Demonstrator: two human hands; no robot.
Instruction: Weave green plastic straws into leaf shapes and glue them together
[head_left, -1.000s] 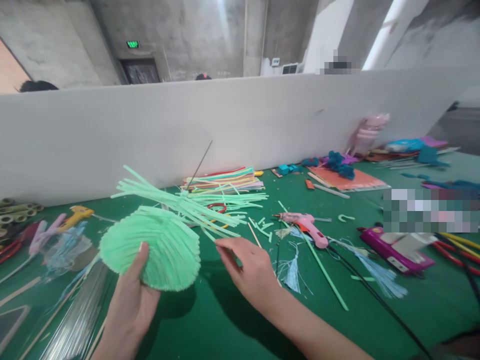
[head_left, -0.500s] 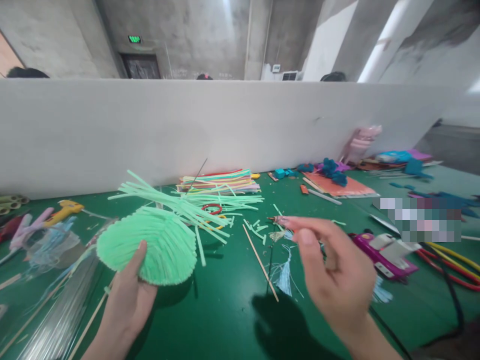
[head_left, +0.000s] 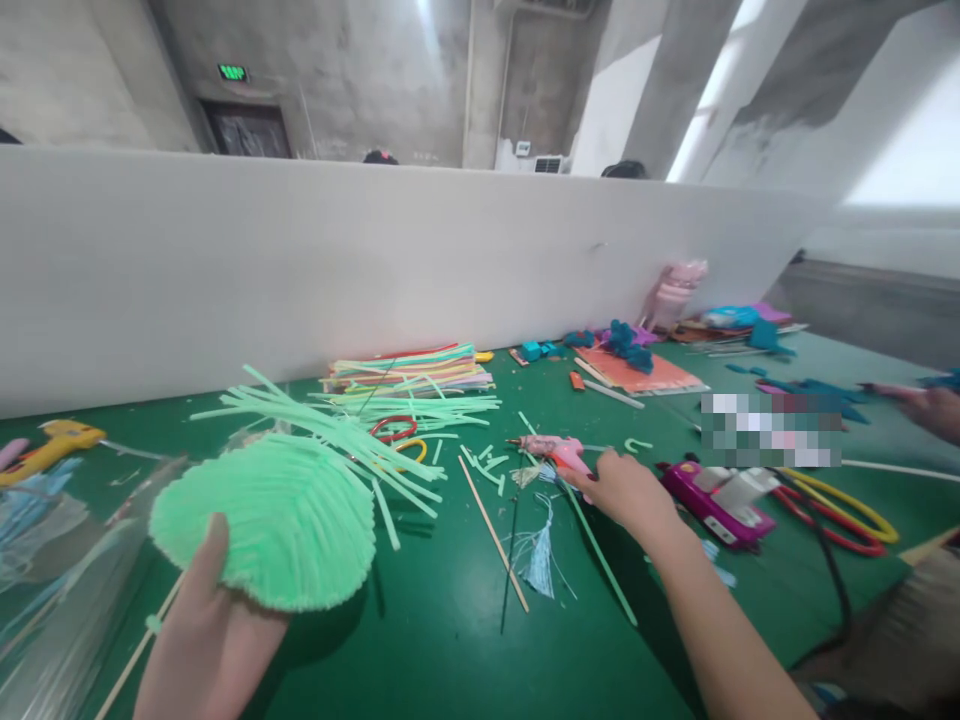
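My left hand (head_left: 214, 620) holds a light green leaf-shaped piece (head_left: 292, 520) made of pipe cleaners laid side by side. Its thumb presses on top, while the fingers are hidden beneath. My right hand (head_left: 630, 495) is closed at the handle of a pink hot glue gun (head_left: 551, 450), low over the table, with the nozzle pointing left. Part of the handle is covered by the fingers. A long green pipe cleaner (head_left: 607, 570) runs out from below the gun toward me. A light blue tassel (head_left: 540, 560) and a thin wooden stick (head_left: 493, 530) lie nearby.
Loose green pipe cleaners (head_left: 330, 420) and red-handled scissors (head_left: 395, 428) lie behind the leaf. A yellow glue gun (head_left: 56, 450) is at left. A purple power strip (head_left: 716, 505) stands at right; another person's hand (head_left: 934, 408) shows at the right edge. A white partition (head_left: 300, 270) closes the back.
My right hand has moved away from me and lower, bringing the glue gun down near the tabletop. The leaf-shaped piece stays in my left hand. The view has turned right.
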